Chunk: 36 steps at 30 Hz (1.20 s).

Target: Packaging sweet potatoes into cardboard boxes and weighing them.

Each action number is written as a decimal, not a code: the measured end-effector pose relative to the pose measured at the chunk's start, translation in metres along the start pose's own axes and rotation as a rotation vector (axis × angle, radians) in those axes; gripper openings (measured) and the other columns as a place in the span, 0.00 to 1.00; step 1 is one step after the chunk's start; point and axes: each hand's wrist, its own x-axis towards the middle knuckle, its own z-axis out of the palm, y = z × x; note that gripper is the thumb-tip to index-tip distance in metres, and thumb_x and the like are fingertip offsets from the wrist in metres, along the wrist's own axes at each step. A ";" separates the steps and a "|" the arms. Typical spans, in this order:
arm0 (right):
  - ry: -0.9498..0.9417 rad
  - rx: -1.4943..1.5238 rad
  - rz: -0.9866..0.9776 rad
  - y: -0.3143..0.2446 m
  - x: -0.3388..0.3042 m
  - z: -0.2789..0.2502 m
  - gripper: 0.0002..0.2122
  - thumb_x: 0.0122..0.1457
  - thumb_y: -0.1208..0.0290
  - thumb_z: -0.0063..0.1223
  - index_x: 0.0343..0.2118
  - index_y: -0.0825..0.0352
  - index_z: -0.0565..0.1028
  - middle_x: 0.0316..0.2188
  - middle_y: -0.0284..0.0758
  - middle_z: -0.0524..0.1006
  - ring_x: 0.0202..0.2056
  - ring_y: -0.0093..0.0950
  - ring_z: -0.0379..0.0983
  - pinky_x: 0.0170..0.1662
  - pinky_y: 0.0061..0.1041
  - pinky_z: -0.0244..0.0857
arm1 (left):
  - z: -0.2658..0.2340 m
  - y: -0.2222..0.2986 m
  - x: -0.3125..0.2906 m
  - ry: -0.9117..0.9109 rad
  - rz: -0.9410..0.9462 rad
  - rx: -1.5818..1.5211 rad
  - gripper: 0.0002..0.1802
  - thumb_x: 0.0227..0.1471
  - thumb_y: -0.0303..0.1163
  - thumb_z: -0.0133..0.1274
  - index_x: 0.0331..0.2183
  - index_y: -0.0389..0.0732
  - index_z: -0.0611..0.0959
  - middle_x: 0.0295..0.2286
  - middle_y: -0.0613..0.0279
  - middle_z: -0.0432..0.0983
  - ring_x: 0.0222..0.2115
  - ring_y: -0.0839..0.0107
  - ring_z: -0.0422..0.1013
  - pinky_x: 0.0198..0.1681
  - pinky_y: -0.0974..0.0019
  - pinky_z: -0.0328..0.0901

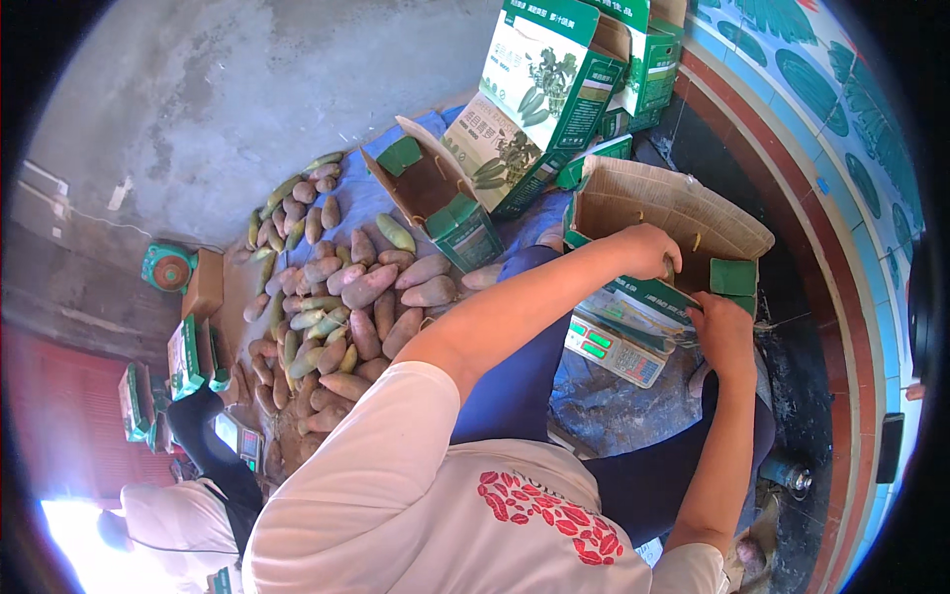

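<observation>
Carton (683, 206), open-topped, brown inside, green-and-white outside: right of centre in the frame, long axis slanting down toward the right. Electronic scale (638, 367) shows below its near wall (633, 300); whether it bears the carton is hidden. Left hand (648, 249) hangs over the opening, fingers curled down, the nearer of the two to the interior; whether it grasps anything, cannot tell. Right hand (720, 332) meets the near wall toward its right end, fingers bent at the rim; pinch or mere contact, cannot tell. From the right hand, the carton's interior lies up-frame.
</observation>
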 end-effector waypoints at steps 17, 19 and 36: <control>0.009 -0.024 0.001 -0.006 -0.001 0.002 0.05 0.52 0.69 0.53 0.27 0.65 0.74 0.24 0.39 0.75 0.31 0.38 0.73 0.33 0.36 0.65 | -0.004 -0.096 -0.185 1.026 -0.190 -0.240 0.05 0.49 0.23 0.52 0.31 0.36 0.80 0.28 0.54 0.76 0.29 0.65 0.74 0.33 0.67 0.67; 0.041 -0.029 0.002 -0.006 0.001 0.003 0.05 0.52 0.70 0.53 0.27 0.65 0.74 0.25 0.39 0.75 0.31 0.39 0.73 0.34 0.36 0.65 | 0.023 -0.137 -0.221 1.025 -0.331 -0.117 0.06 0.48 0.24 0.51 0.31 0.37 0.80 0.30 0.51 0.76 0.30 0.55 0.74 0.35 0.62 0.68; -0.071 -0.028 0.091 -0.005 0.004 -0.004 0.06 0.53 0.71 0.52 0.31 0.68 0.74 0.28 0.45 0.75 0.32 0.45 0.72 0.33 0.38 0.65 | 0.253 -0.258 -0.408 0.114 -1.449 -0.288 0.25 0.45 0.36 0.52 0.49 0.52 0.74 0.45 0.50 0.72 0.47 0.54 0.68 0.51 0.56 0.63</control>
